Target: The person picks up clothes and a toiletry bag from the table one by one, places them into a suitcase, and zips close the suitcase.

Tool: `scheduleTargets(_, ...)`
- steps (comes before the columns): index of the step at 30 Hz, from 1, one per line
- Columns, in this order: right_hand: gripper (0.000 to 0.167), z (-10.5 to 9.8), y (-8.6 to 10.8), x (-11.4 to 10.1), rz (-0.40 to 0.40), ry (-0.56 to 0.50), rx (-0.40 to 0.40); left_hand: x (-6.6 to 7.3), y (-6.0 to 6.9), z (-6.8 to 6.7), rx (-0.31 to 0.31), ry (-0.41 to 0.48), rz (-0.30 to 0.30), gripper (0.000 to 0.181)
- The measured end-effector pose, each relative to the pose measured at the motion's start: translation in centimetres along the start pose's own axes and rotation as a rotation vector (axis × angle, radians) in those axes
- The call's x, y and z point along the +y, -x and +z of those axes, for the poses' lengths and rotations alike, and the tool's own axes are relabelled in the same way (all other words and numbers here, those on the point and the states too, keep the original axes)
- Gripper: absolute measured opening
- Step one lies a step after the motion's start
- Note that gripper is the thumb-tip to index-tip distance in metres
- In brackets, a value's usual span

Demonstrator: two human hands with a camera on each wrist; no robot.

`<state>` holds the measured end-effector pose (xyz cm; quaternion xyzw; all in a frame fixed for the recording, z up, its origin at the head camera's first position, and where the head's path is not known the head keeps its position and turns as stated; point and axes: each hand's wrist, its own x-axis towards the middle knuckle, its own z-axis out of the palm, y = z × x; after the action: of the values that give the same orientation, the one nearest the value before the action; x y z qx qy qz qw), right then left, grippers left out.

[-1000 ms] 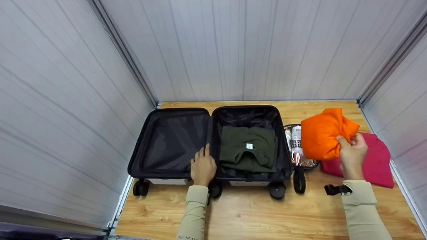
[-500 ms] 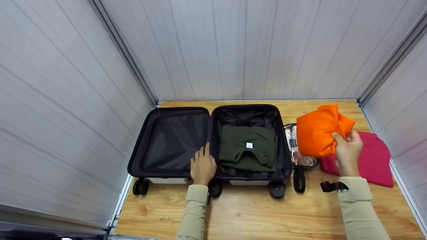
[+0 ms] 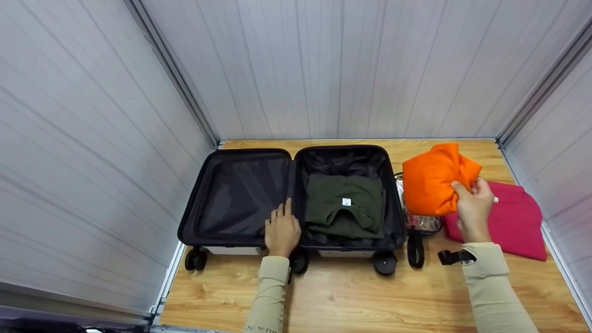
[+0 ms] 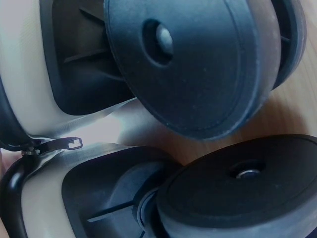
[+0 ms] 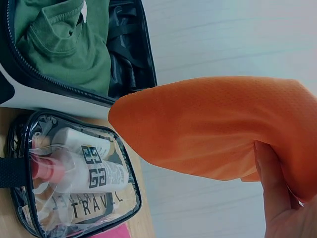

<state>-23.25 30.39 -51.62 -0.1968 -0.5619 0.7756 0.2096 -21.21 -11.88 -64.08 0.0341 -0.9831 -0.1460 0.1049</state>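
My right hand [image 3: 475, 208] pinches a folded orange cloth [image 3: 428, 180] near its right side and holds it up over the clear toiletry bag [image 3: 423, 224]. In the right wrist view the orange cloth [image 5: 198, 126] hangs from the thumb and fingers [image 5: 272, 186], above the bag of bottles [image 5: 89, 171]. My left hand [image 3: 282, 231] rests, fingers extended, on the near edge of the open black-lined suitcase [image 3: 245, 199], by the hinge between its halves. A folded dark green shirt [image 3: 344, 203] lies in the right half.
A folded pink garment [image 3: 515, 222] lies on the wooden floor [image 3: 351, 300] at the right, partly behind my right hand. Suitcase wheels [image 3: 384, 263] stick out on the near side, also close up in the left wrist view. Pale panel walls [image 3: 323, 69] stand at the back and sides.
My right hand has moved left with the orange cloth, which covers more of the toiletry bag; more of the pink garment shows. My left hand has stayed in place.
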Motion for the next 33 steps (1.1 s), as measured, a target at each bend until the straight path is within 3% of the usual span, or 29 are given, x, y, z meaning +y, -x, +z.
scheduleTargets(33, 0.025, 3.6, 1.1, 0.9, 0.017, -0.019, -0.07, 0.0, 0.1, 0.0, 0.021, -0.012, 0.002, 0.051)
